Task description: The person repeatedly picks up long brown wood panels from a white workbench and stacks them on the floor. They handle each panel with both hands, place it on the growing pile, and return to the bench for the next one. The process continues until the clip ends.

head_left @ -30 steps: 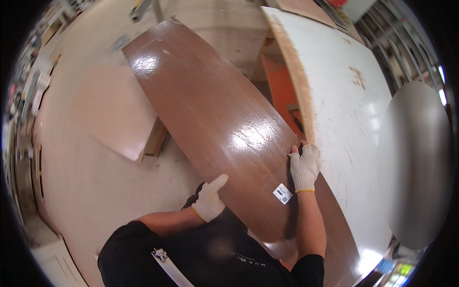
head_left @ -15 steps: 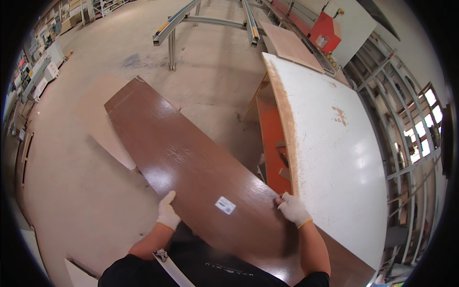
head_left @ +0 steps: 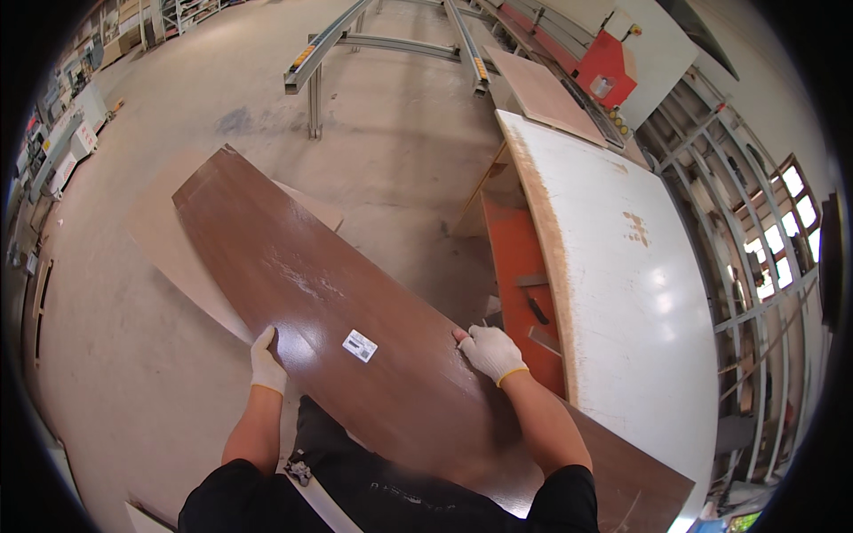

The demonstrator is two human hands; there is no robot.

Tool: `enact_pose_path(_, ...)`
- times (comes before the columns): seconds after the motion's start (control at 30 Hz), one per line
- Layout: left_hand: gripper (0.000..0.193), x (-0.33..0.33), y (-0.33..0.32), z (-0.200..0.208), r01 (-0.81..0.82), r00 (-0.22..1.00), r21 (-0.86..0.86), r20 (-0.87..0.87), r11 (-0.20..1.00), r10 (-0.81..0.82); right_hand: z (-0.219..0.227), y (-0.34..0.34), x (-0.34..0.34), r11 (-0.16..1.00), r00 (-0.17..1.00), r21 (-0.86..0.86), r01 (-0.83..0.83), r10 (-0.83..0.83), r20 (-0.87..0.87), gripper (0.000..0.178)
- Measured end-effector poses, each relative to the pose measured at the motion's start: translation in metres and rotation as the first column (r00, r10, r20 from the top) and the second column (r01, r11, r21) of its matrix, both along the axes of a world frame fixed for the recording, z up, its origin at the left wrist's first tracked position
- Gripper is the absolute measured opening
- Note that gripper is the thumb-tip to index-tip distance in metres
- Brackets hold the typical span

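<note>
A long brown board with a glossy face and a small white label lies slantwise in front of me, from upper left to lower right. My left hand, in a white knit glove, is closed on its near left edge, thumb on top. On the far right edge my right hand, gloved too, grips with a bare thumb showing on the face. The fingers beneath the board are hidden. The board's lower right end overlaps the near corner of a white-topped table.
Under the board's far end, a pale panel lies low. Orange shelving with loose offcuts sits below the table. A metal rail frame stands ahead, a pinkish board beyond the table, and a metal rack along the right.
Both hands have moved left with the brown board, which now covers the low pale panel differently. Its label has shifted left and up, and more of the orange shelving shows.
</note>
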State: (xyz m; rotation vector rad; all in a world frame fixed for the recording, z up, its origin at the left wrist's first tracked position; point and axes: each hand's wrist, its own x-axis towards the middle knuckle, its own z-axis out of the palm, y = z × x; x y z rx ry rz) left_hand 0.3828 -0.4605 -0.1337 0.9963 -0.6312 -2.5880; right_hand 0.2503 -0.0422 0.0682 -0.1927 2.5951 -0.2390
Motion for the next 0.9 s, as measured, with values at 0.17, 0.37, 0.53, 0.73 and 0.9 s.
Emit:
enact_pose_path(0.17,0.032,-0.034,-0.08,0.0,-0.052,0.999,0.021,0.018,0.998,0.051,-0.019,-0.093,-0.052,1.0,0.998,-0.03,-0.009,0.011,0.065,0.058)
enact_pose_path(0.37,0.039,-0.036,-0.116,0.012,0.013,0.999,0.09,0.039,0.996,-0.016,-0.041,-0.196,-0.108,0.996,0.996,-0.071,-0.061,0.065,0.053,0.061)
enact_pose_path(0.53,0.044,0.017,-0.045,0.005,0.227,0.973,0.419,-0.137,0.879,-0.185,-0.055,-0.212,-0.126,0.974,0.987,-0.167,-0.151,0.159,0.033,0.058)
enact_pose_path(0.73,0.044,0.066,0.051,0.032,0.443,0.894,0.194,-0.174,0.875,-0.413,-0.035,-0.023,-0.061,0.966,0.976,-0.141,-0.218,0.22,-0.005,0.06)
enact_pose_path(0.9,0.045,0.067,0.08,0.048,0.314,0.949,0.256,-0.052,0.914,-0.312,-0.041,0.071,-0.024,0.984,0.988,0.131,0.119,-0.104,-0.118,0.067)
